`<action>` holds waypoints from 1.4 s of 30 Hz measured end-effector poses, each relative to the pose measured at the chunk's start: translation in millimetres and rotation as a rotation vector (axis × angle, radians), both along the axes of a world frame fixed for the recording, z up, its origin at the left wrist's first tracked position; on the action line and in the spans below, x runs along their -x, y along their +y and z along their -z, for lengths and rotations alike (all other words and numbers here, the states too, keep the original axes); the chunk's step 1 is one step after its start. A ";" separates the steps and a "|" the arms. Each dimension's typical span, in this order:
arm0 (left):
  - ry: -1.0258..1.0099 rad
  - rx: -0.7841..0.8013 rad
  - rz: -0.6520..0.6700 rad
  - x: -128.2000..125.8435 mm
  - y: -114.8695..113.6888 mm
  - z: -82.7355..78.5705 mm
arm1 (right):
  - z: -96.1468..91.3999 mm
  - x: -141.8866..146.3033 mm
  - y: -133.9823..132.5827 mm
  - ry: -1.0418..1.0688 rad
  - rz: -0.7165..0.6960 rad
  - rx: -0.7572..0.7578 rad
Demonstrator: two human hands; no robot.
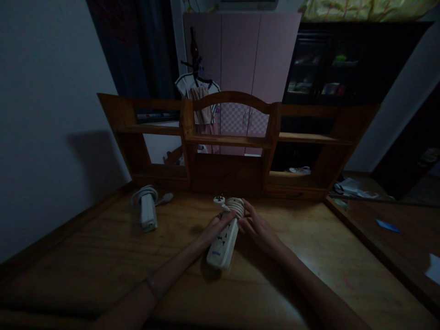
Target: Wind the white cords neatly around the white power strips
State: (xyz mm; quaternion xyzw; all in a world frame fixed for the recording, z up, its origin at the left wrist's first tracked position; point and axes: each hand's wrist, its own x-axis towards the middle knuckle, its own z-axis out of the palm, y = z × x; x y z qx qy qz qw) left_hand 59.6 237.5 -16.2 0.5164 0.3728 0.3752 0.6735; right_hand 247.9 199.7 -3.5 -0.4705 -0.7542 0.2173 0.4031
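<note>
The wooden surface (103,256) fills the lower half of my view, running from the pale wall on my left to a raised edge on my right. Along its far side stands a low wooden shelf unit (227,169) with open compartments and an arched middle. Behind that, a pink wardrobe (240,55) rises in the dim room.

My two forearms reach in from below and meet near the middle of the surface, just in front of the shelf unit. Between them is a white power strip (223,243), lying lengthwise away from me. My left hand (216,227) lies along its left edge, fingers nearly straight and pressed to its side. My right hand (259,229) curves narrowly against its far right end. So I hold it from both sides.

Well to the left lies a second white strip (147,213), its cable bundled around it.

The held strip's cord (235,206) is wound around its far end, touching my right fingertips. Its plug (219,200) pokes out beside the coil. A thin bracelet (151,286) circles my left wrist.
</note>
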 end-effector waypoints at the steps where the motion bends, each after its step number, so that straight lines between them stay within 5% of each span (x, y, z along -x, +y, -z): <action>1: 0.006 -0.004 -0.002 0.3 0.1 0.4 | -0.2 0.1 0.0 -0.001 0.001 -0.002; 31: 0.002 -0.163 -0.069 -0.2 3.7 4.6 | -5.1 3.4 -3.6 -0.004 -0.005 0.032; 42: 0.071 -0.082 -0.049 0.3 5.8 9.6 | -1.0 3.6 -1.3 0.061 -0.033 0.093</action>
